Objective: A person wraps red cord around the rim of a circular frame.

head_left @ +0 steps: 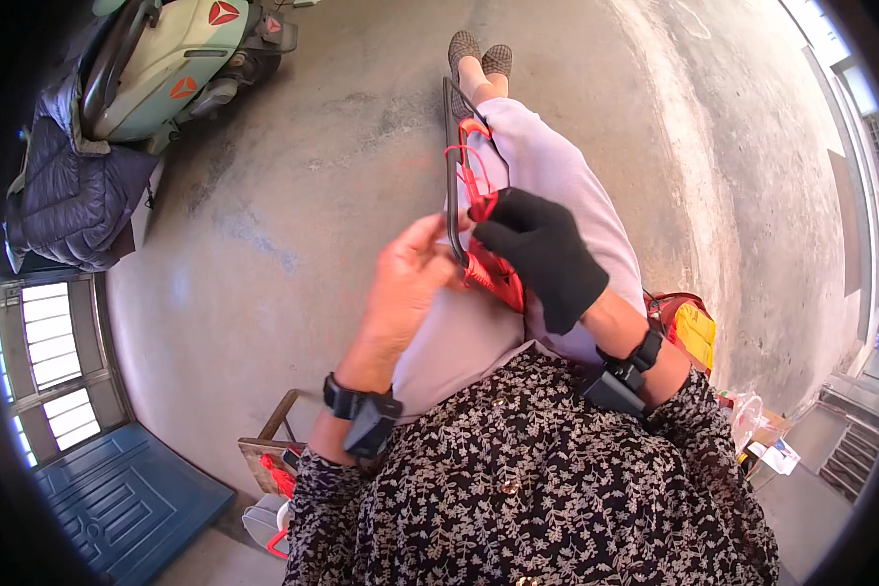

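Across my lap lies a black metal frame [451, 166], partly wound with red cord [503, 283]. Its far end reaches down past my knees. My left hand [408, 278] is bare, its fingers closed around the near corner of the frame beside the red winding. In a black glove, my right hand [542, 249] is closed on a red cord just right of that corner. A thin loop of the same cord stands up beyond the glove. What lies under the gloved fingers is hidden.
A pale green scooter [171, 68] with a dark quilted cover [78, 195] stands at the far left. A blue panelled door [132, 508] is at lower left. Beside my left elbow is a wooden stool [264, 459] with red material; a red and yellow bag [691, 332] sits at right.
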Available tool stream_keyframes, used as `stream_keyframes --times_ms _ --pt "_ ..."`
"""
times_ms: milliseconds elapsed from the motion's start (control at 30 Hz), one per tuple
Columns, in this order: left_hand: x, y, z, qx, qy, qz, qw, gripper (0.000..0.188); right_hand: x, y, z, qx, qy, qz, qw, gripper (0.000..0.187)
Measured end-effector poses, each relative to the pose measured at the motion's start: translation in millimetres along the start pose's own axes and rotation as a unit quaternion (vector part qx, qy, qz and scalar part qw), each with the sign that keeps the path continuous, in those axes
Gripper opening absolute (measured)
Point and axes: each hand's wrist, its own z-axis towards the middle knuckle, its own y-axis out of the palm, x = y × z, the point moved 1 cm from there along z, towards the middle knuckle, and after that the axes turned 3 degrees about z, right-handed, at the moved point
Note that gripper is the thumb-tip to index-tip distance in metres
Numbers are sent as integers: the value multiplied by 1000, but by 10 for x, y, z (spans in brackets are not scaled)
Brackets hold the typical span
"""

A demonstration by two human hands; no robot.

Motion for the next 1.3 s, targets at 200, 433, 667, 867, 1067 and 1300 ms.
stream_keyframes --times_ms 200,433,667,867,1067,1300 --pt "-51 -82 -38 90 -48 -149 984 18 -18 -98 -20 29 18 116 993 34" --pt "949 -185 -792 -164 26 -424 890 11 -621 69 -52 -57 -361 -292 884 53" --pt "1130 -674 -1044 183 207 -199 940 18 -795 -280 -329 -322 -154 147 922 14" --pt "186 -481 -522 168 21 77 982 22 -558 -439 -730 -226 62 293 927 16" --pt "-67 331 -196 148 47 248 956 27 -645 -472 -809 -178 99 300 932 15" --pt "-47 253 -128 134 96 333 928 25 -965 -509 -785 -162 92 274 944 17"
